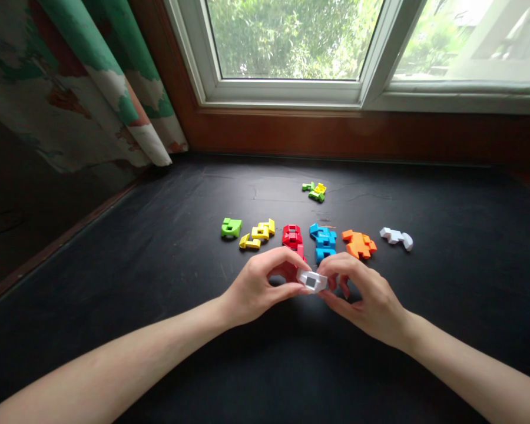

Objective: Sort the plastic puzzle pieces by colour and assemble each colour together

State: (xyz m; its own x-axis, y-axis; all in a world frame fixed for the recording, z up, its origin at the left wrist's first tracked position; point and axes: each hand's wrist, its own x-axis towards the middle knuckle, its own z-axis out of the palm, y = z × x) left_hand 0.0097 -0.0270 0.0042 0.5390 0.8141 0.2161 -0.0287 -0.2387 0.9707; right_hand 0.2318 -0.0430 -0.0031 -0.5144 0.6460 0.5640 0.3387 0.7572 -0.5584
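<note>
Between my two hands is a small white plastic block [311, 281] with a square hole in its face. My left hand [258, 285] pinches its left end between thumb and fingertips. At its right end, the thumb and fingers of my right hand [364, 291] close on it too. Just beyond the hands lie red pieces [292, 235], partly hidden by my left fingers, and a blue piece [324, 240]. Right of these are an orange piece [359, 244] and a white curved piece [396, 237].
On the black tabletop [159, 247], a green piece [231, 228] and yellow pieces [260, 232] lie to the left. Farther back is a small green and yellow cluster [315, 191]. A patterned curtain [128, 94] hangs at the left, and a white-framed window [287, 94] stands behind.
</note>
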